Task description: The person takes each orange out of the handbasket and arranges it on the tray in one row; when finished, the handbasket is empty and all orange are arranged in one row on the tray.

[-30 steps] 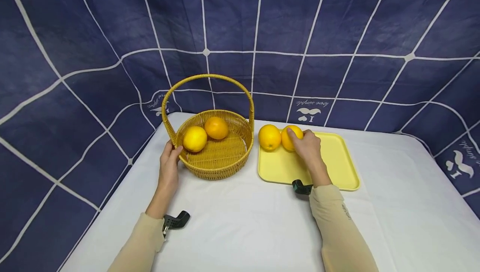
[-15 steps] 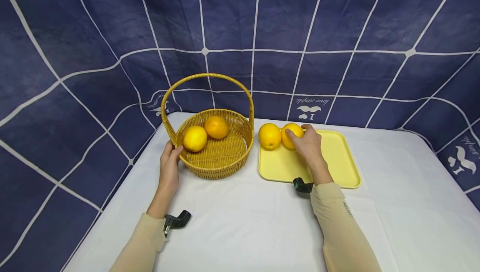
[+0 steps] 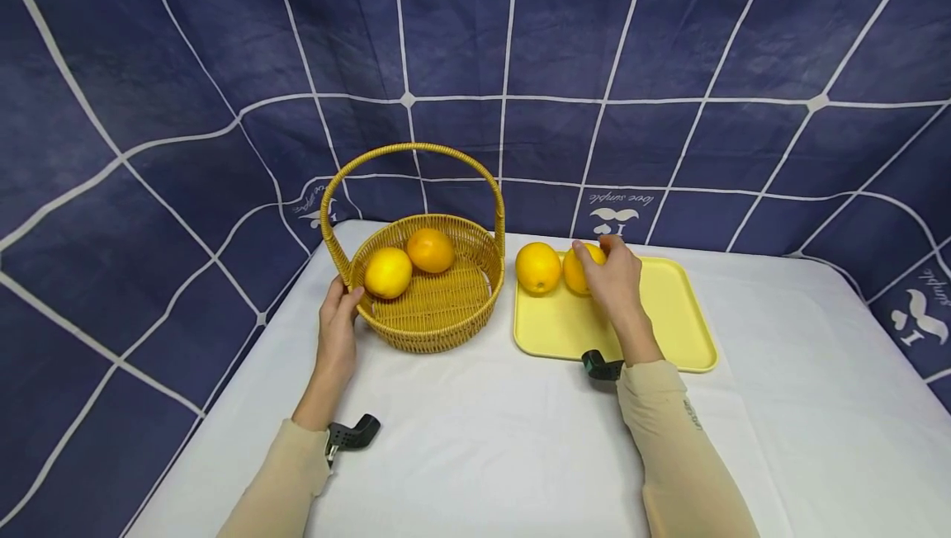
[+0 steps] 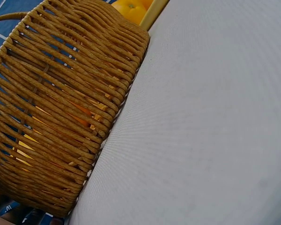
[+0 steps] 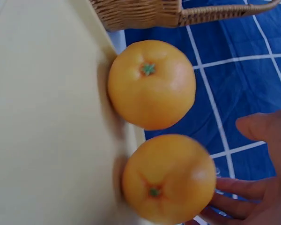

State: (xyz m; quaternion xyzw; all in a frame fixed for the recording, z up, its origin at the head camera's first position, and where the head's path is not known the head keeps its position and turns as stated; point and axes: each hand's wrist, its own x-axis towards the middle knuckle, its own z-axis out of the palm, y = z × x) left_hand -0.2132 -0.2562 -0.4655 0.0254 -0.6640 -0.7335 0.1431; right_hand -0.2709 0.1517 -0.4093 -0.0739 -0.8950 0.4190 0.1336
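Note:
A round woven basket [image 3: 427, 340] with a tall arched handle stands on the left. Inside it, side by side, are a yellow orange [image 3: 387, 273] and a deeper-coloured orange [image 3: 430, 251]. My left hand [image 3: 337, 336] holds the basket's left side, thumb over the rim, its other fingers mostly hidden. Two more oranges sit at the back left of a pale yellow tray [image 3: 669, 315]: a left one [image 3: 538, 268] and a right one [image 5: 168, 180]. My right hand [image 3: 615, 278] is around the right orange, fingers behind it; the right wrist view shows its thumb [image 5: 260, 126] raised apart from the fruit.
A white cloth [image 3: 475, 431] covers the table. Behind it hangs a dark blue curtain [image 3: 557, 51] with white grid lines, close to the basket and the tray. The basket's handle [image 3: 413, 147] arches high over its opening.
My right hand has risen slightly at the right orange, and its thumb and fingers have lifted a little. My left hand and the basket stay in place.

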